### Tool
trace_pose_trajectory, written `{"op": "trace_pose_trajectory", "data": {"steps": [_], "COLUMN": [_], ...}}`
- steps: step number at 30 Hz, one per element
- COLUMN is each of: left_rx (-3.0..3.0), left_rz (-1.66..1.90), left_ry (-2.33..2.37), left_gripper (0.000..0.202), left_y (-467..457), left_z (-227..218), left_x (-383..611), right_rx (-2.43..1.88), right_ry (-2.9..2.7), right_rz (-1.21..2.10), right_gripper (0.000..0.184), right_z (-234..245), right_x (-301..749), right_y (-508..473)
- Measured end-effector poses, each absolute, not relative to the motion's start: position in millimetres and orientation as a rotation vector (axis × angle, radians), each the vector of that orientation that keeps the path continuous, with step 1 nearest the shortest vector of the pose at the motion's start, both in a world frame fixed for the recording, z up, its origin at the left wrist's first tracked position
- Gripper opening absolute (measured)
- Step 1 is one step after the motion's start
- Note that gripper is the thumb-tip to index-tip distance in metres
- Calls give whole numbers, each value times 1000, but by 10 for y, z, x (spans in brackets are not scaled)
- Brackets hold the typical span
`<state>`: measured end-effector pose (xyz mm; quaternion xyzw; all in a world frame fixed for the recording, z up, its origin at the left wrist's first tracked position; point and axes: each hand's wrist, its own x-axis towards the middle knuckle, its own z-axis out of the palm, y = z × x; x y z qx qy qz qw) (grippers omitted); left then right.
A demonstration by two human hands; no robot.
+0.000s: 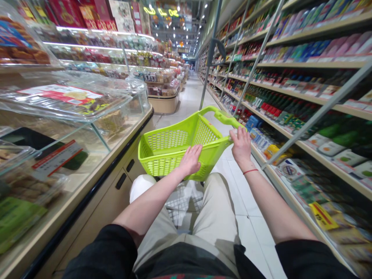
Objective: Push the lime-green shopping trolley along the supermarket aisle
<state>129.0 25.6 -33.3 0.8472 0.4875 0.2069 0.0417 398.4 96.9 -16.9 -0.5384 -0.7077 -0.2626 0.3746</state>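
Two bare hands on one lime-green plastic basket (167, 141) in a shop aisle.

The left hand (190, 160) lies over the near rim, fingers (197, 150) together and curled down; the right hand (241, 145) grips the rim beside the curved handle (223, 117), fingers (240, 132) pressed together. The perforated basket stands before the knees, between one glass display case (66, 112) and tiers of shelves (319, 94).

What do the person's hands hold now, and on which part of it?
Both hold a lime-green plastic shopping basket: the left hand on its near rim, the right hand on its raised handle.
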Motion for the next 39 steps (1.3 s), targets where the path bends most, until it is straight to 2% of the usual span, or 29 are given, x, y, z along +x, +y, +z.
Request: {"op": "trace_pose_trajectory", "data": {"steps": [6, 13, 17, 23, 27, 39], "left_rx": [2599, 2637, 2665, 2691, 2684, 2673], "left_rz": [625, 611, 616, 545, 563, 598], "left_ry": [1491, 1502, 1481, 1486, 1579, 1588], "left_gripper": [86, 87, 87, 88, 89, 88], "left_y": [261, 272, 291, 278, 203, 158], "left_z": [-329, -374, -385, -388, -438, -490], "left_x": [1295, 1286, 1246, 1147, 1042, 991], "right_rx": [-1356, -1253, -1221, -1393, -1429, -1256], "right_ry": [-1852, -2144, -2204, -1914, -1879, -2200], "right_rz": [-598, -618, -620, -687, -687, -593], "right_gripper": [52, 47, 45, 47, 48, 45], "right_z": [-306, -428, -340, -155, -159, -494], "right_x": [3583, 3047, 3239, 3873, 3920, 2728], "right_y": [862, 647, 678, 856, 899, 590]}}
